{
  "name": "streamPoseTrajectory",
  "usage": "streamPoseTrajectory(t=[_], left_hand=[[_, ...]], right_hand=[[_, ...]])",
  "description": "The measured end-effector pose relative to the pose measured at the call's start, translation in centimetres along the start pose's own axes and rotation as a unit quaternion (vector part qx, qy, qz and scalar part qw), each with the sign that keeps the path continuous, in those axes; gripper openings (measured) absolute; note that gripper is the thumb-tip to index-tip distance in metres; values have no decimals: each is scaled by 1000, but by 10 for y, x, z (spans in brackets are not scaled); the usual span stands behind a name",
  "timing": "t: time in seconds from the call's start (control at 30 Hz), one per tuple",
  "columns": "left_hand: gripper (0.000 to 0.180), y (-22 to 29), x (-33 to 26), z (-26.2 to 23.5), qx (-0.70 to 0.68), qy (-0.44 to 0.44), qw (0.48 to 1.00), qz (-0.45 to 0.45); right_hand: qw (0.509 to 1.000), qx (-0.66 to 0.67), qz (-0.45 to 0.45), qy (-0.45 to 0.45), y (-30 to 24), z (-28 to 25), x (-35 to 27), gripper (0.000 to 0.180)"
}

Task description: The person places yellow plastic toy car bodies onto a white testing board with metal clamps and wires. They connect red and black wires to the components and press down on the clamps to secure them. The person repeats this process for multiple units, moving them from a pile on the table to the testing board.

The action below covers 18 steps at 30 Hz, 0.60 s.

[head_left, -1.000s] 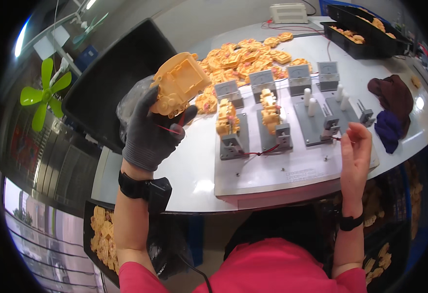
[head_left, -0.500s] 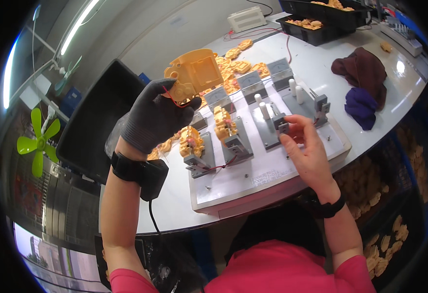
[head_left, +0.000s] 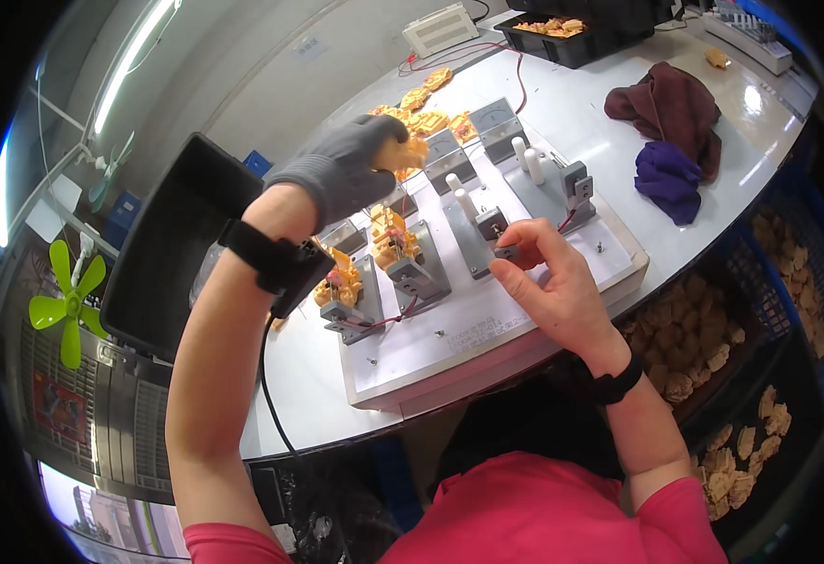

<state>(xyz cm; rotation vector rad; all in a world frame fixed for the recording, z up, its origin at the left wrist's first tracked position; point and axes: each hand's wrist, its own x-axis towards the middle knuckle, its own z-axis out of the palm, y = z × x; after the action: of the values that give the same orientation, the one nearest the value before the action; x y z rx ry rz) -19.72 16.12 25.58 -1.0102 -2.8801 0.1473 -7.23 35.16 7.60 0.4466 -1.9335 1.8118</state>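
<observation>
My left hand (head_left: 341, 179), in a grey glove, is closed around an orange plastic part (head_left: 404, 152) held above the back of a white fixture board (head_left: 487, 320). My bare right hand (head_left: 548, 282) pinches a small grey clamp block (head_left: 496, 230) on the board's third fixture. Two grey fixtures at the left (head_left: 346, 291) (head_left: 407, 258) carry orange parts with red wires. White pegs (head_left: 527, 160) stand on the right-hand fixtures.
A heap of orange parts (head_left: 426, 117) lies behind the board. An open black bin (head_left: 172, 244) stands at the left, another black tray of parts (head_left: 572, 33) at the back. Maroon (head_left: 666, 99) and purple cloths (head_left: 666, 179) lie right. Bins of parts (head_left: 703, 338) sit under the table edge.
My left hand has lowered the orange part from overhead toward the back of the board. My right hand has come onto the clamp block and stays there.
</observation>
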Motion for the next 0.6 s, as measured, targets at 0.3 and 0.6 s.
streamPoseTrajectory(t=[0.3,0.6], left_hand=[[37,29,18,29,119,-43,988,84],[35,52,26,21,211,-11,963,166]], right_hand=[[999,33,-7,10,6,4,-1,28],[999,27,-39,25,10,6,0,29]])
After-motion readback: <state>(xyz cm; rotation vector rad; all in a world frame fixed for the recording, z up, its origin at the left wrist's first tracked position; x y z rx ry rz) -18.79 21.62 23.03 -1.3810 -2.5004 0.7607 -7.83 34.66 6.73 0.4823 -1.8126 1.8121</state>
